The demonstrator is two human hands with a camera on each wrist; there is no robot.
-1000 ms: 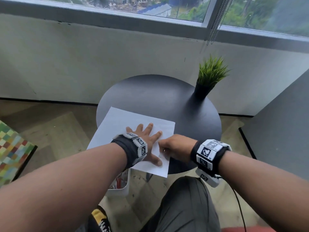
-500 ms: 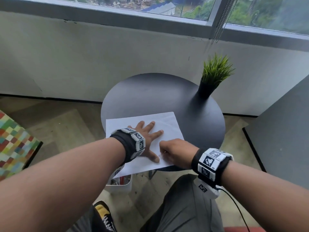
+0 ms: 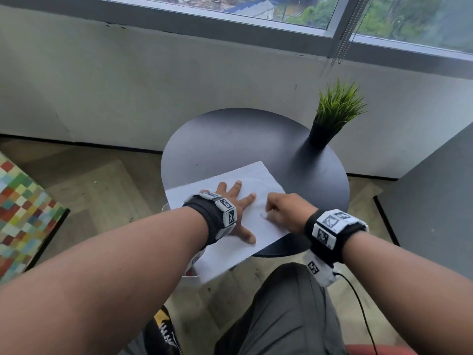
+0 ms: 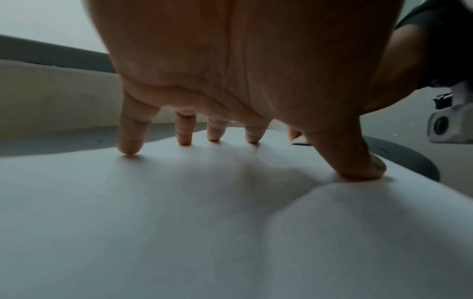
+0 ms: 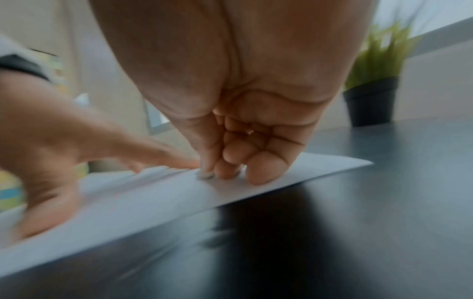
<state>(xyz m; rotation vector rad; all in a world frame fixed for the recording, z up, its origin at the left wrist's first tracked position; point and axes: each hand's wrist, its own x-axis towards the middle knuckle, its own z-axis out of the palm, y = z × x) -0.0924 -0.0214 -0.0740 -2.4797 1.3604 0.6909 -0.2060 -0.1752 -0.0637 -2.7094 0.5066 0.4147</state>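
A white sheet of paper (image 3: 258, 180) lies on the near part of a round black table (image 3: 230, 139), its near corner hanging over the edge. My left hand (image 3: 239, 210) presses flat on the paper (image 4: 179, 222) with fingers (image 4: 128, 141) spread and straight. To its right, my right hand (image 3: 284, 211) has its fingers curled and its fingertips (image 5: 261, 174) down on the sheet. It pinches a small whitish object (image 5: 204, 175), too blurred to name, against the paper (image 5: 307, 168).
A potted green plant (image 3: 332, 116) stands at the table's far right edge. A white bin (image 3: 189, 275) sits on the floor under the table. A multicoloured checked seat (image 3: 23, 208) is at the left, a grey panel (image 3: 435, 201) at the right, and a wall and window are behind.
The paper has turned counter-clockwise on the table under both hands, its far right corner swinging away from me. My left hand stays flat on it and my right hand stays curled.
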